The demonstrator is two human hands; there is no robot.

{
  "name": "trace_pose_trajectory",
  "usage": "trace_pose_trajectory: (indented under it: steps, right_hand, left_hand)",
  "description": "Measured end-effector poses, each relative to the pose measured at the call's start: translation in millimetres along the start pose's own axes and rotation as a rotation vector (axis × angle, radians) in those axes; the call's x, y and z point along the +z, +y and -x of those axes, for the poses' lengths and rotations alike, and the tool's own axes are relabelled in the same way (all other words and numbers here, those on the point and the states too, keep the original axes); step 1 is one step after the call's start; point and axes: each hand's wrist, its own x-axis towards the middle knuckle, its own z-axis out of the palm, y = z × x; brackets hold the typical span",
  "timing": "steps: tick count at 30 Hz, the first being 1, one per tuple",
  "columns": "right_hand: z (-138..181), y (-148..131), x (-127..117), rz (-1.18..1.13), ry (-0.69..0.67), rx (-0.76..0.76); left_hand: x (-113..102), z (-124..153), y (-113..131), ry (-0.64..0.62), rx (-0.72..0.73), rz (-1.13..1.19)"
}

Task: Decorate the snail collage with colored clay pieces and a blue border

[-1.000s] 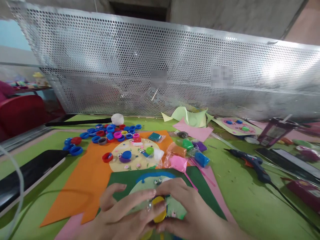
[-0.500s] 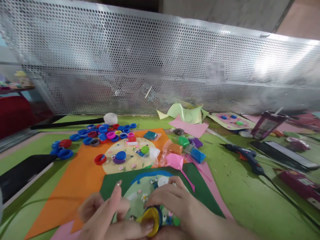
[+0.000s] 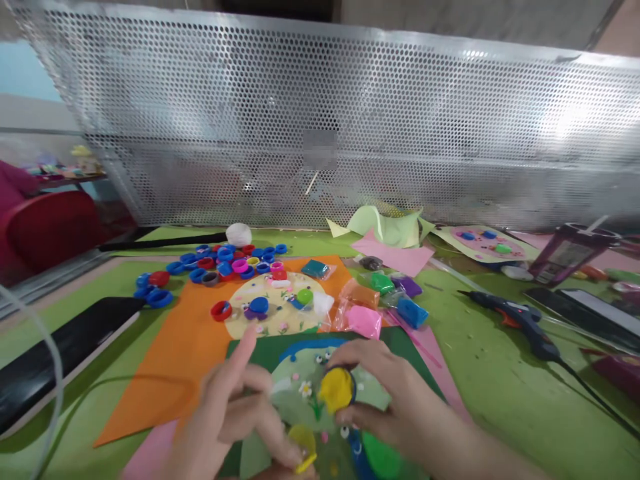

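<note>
My right hand [image 3: 380, 390] grips a dark blue bottle cap [image 3: 355, 387] by its rim, thumb below and fingers above. Yellow clay [image 3: 336, 390] fills the cap's face and bulges unevenly at its left side. Lower down, my left hand [image 3: 245, 413] pinches a small yellow piece [image 3: 306, 460] between thumb and a finger; it is blurred, and its kind is unclear. One left finger points upward. Beneath both hands lies a dark green sheet [image 3: 245, 353] bearing a pale green round picture [image 3: 280, 407] with a clay flower [image 3: 305, 389] and googly-eyed clay figures.
Loose bottle caps [image 3: 225, 257] lie in a pile at the back left. Bagged clay [image 3: 364, 321] in several colours sits beyond my right hand. A glue gun [image 3: 520, 323] with its cord lies right, near a cup [image 3: 573, 253]. A perforated metal panel [image 3: 320, 100] stands behind.
My hands have moved apart. The right hand has lifted the clay-filled cap up and right, while the left now holds a separate yellow piece. The whole scene has shifted rightward in view.
</note>
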Motion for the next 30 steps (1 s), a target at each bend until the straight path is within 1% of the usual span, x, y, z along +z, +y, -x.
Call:
trace_pose_trajectory:
  steps: [3,5,7,11,13,14,16,19,21,22,26,28,30]
  right_hand:
    - [-1.4,7.5,0.8,-0.025,0.024,0.088]
    - [-1.3,9.0,2.3,-0.046,0.000,0.076]
    - [-0.4,8.7,3.7,-0.061,-0.021,0.036]
    - [2.4,9.7,4.7,-0.060,-0.056,0.002]
    - [3.8,11.5,4.6,-0.056,-0.080,0.023]
    - [4.3,12.4,4.6,-0.055,-0.090,0.034]
    - [5.1,13.2,4.5,-0.056,-0.107,0.047]
    - [4.5,11.4,4.4,-0.048,-0.120,0.037]
    - [3.1,9.1,4.3,-0.039,-0.126,0.025]
    - [2.4,8.0,4.2,-0.034,-0.128,0.021]
    - [0.9,6.2,3.9,-0.021,-0.135,0.013]
    - [1.4,6.6,3.9,-0.022,-0.143,0.015]
    - [2.4,7.2,4.0,-0.028,-0.156,0.040]
  left_hand:
    - [-6.7,-4.3,-9.0,-0.051,-0.017,0.060]
    - [-9.1,-6.9,-13.9,-0.101,0.007,0.056]
    - [-10.8,-10.2,-15.8,-0.178,0.055,0.068]
    - [-14.1,-18.1,-13.0,-0.335,0.227,0.162]
    - [-13.9,-20.4,-12.2,-0.323,0.294,0.207]
    - [-13.0,-20.7,-12.4,-0.306,0.299,0.220]
    - [-9.7,-20.0,-13.9,-0.264,0.265,0.234]
    - [-4.3,-17.9,-16.2,-0.206,0.172,0.251]
    - [-2.8,-18.2,-15.8,-0.168,0.146,0.280]
    - [-2.9,-19.1,-15.0,-0.169,0.136,0.292]
    - [-6.3,-24.7,-11.2,-0.243,0.074,0.330]
    - [-6.8,-25.9,-10.9,-0.230,-0.002,0.380]
    - [-5.9,-25.6,-11.6,-0.202,-0.121,0.437]
